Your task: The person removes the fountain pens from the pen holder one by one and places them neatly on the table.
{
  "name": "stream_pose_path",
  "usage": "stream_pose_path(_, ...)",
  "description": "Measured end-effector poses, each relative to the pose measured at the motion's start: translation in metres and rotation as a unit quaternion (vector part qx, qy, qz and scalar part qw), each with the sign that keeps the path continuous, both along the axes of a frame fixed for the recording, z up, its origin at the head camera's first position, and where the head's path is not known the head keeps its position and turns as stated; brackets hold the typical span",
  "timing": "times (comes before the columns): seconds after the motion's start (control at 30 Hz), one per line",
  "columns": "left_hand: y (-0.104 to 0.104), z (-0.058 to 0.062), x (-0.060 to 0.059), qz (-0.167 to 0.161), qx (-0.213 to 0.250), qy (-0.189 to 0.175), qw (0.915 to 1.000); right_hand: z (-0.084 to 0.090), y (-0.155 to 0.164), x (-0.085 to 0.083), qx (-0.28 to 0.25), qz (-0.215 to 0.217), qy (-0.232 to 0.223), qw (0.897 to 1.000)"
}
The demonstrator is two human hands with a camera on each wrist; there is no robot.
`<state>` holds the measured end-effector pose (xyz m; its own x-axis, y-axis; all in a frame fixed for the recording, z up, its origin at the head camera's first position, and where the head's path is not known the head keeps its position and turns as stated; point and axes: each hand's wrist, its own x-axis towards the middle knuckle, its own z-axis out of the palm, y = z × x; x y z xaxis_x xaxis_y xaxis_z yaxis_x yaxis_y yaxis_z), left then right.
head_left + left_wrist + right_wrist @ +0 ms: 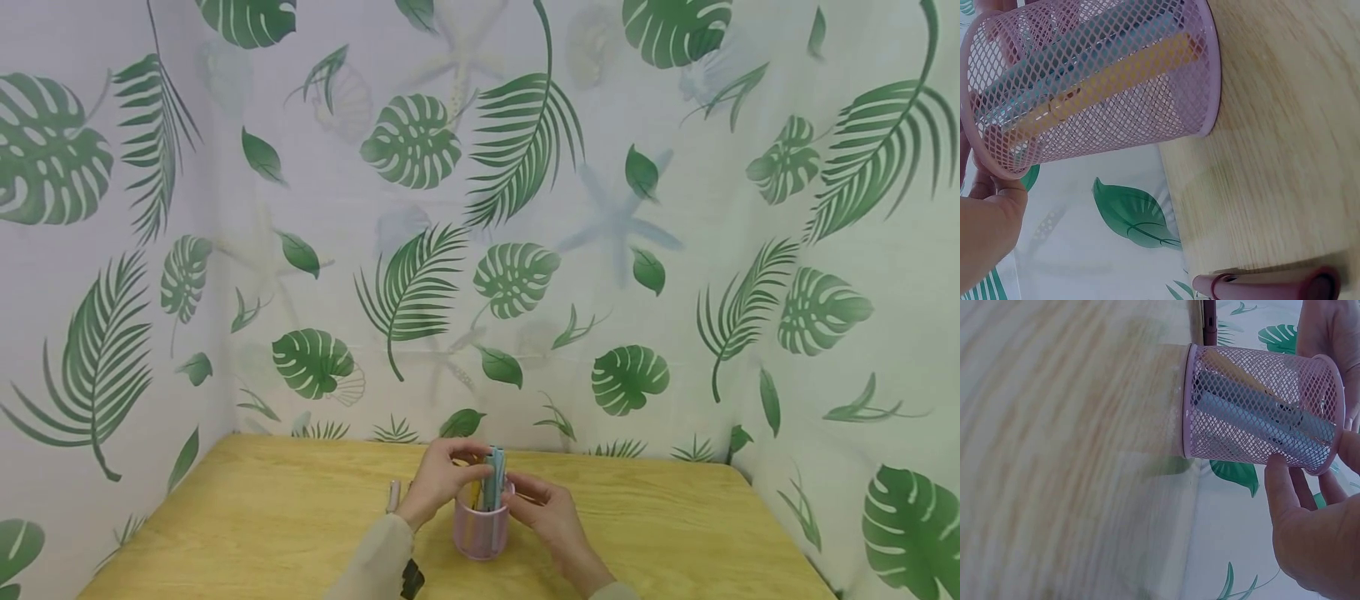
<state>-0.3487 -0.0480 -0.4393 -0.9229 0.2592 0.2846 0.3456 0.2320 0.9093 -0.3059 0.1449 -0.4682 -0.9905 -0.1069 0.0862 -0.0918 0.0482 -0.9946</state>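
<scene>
Left hand (438, 483) pinches blue pen (495, 475) in pink mesh cup (480, 533); right hand (547, 508) fingers curl round rim, steadying cup upright

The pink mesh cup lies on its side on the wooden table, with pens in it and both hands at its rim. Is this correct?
Not quite: the pink mesh cup stands upright on the wooden table, as the head view shows. Pens are in it, and the left hand and right hand are at its rim.
</scene>
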Motion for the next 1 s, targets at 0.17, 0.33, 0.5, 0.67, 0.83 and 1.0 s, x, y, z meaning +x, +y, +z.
stream_pose_path(0.17,-0.002,-0.002,0.000,-0.007,0.009,0.001,0.9999,0.000,-0.001,-0.001,-0.003,0.001,0.000,1.000)
stream_pose_path(0.33,-0.003,-0.009,-0.004,-0.025,0.013,0.005,0.9996,-0.001,0.000,0.000,-0.002,-0.002,0.001,1.000)
stream_pose_path(0.5,-0.004,-0.009,-0.003,-0.042,0.010,0.025,0.9988,0.000,0.000,0.000,-0.004,-0.005,0.001,1.000)
stream_pose_path(0.67,-0.005,-0.010,-0.002,-0.051,0.005,0.041,0.9978,0.001,-0.001,0.000,-0.006,-0.007,0.001,1.000)
stream_pose_path(0.83,-0.005,-0.010,0.000,-0.064,-0.016,0.060,0.9960,0.001,-0.001,0.000,-0.006,-0.008,0.000,1.000)
stream_pose_path(1.0,-0.005,-0.010,0.003,-0.073,-0.025,0.064,0.9949,0.000,-0.001,0.000,-0.001,-0.010,-0.003,1.000)
